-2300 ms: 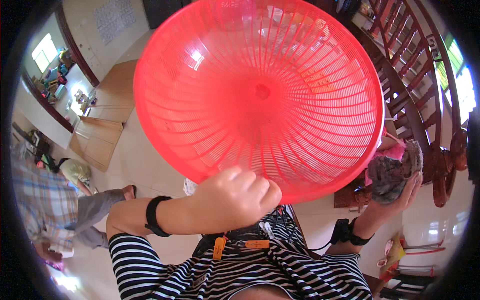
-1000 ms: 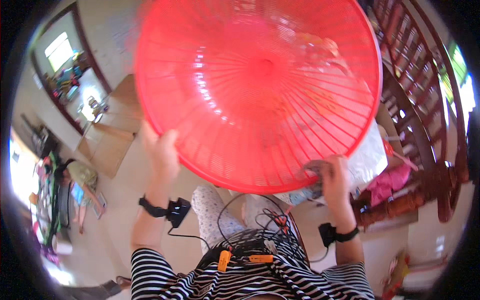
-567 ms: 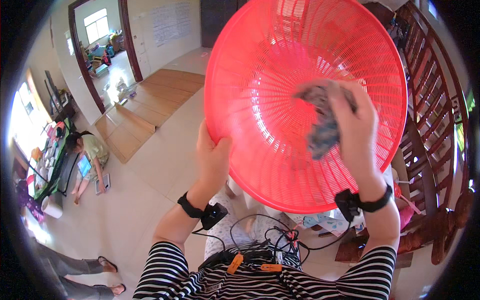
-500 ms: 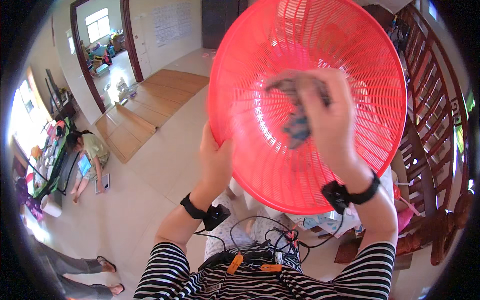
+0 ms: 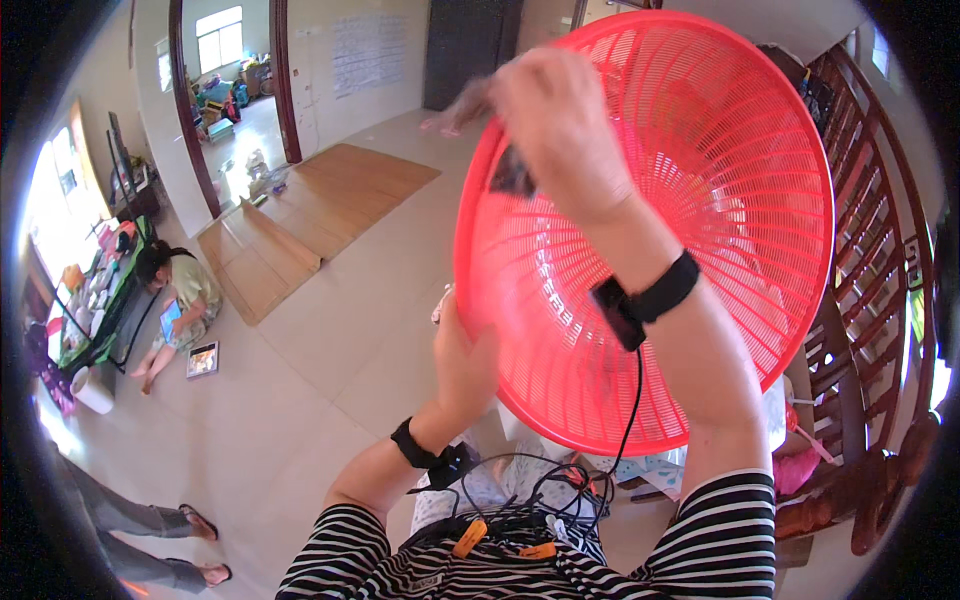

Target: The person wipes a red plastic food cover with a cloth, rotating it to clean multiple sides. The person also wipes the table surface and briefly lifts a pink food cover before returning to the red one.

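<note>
A large round red plastic basket (image 5: 735, 220) with slatted sides is held up in front of me, its open mouth toward me. My left hand (image 5: 463, 362) grips its lower left rim, thumb inside and fingers outside. My right hand (image 5: 562, 125) is closed on a dark patterned cloth (image 5: 514, 174) at the basket's upper left rim. Part of the cloth hangs down inside the rim, and another blurred end sticks out beyond it. Both wrists wear black straps with small black boxes.
Wooden stair railings (image 5: 868, 180) stand close on the right. Flattened cardboard (image 5: 340, 205) lies on the tiled floor ahead. A person sits (image 5: 190, 295) at the left beside a tablet (image 5: 202, 360); another person's legs (image 5: 150, 520) are at the lower left. Black cables (image 5: 530, 475) hang at my waist.
My right hand has carried the cloth from the basket's middle up and left to its rim. The basket has shifted slightly right in view, with my left hand still gripping it.
</note>
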### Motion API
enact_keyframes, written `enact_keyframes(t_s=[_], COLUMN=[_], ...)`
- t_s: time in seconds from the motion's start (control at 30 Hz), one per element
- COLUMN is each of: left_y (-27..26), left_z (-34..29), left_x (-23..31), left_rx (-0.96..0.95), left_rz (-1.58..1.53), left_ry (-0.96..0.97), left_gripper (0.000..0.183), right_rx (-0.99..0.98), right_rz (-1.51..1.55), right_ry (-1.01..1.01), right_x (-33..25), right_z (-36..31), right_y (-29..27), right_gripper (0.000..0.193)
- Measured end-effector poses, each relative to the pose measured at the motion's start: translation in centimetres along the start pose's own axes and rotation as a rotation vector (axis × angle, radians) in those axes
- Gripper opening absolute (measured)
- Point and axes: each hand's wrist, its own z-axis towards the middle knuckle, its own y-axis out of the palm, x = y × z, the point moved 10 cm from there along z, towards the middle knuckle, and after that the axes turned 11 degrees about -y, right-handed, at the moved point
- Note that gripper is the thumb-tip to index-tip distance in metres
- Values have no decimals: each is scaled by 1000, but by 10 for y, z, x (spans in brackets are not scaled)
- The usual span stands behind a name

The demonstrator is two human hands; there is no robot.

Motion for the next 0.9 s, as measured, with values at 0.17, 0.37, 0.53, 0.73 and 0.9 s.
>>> enact_keyframes(t_s=[0.17, 0.37, 0.53, 0.73, 0.9], left_y=[-3, -12, 1, 1, -17], left_z=[-9, -20, -47, -45, 14], left_x=[7, -7, -38, -44, 14], left_rx=[-23, 80, -162, -201, -49], left_rz=[-77, -16, -60, -215, -53], left_ry=[25, 38, -56, -71, 10], left_gripper=[54, 50, 54, 64, 54], right_rx=[148, 63, -69, -78, -134], right_rz=[-64, 124, 272, 263, 12], right_ry=[247, 294, 274, 212, -132], right_x=[69, 73, 56, 21, -40], right_z=[8, 6, 11, 4, 19], right_y=[-30, 0, 28, 19, 9], right_gripper=[14, 24, 18, 16, 18])
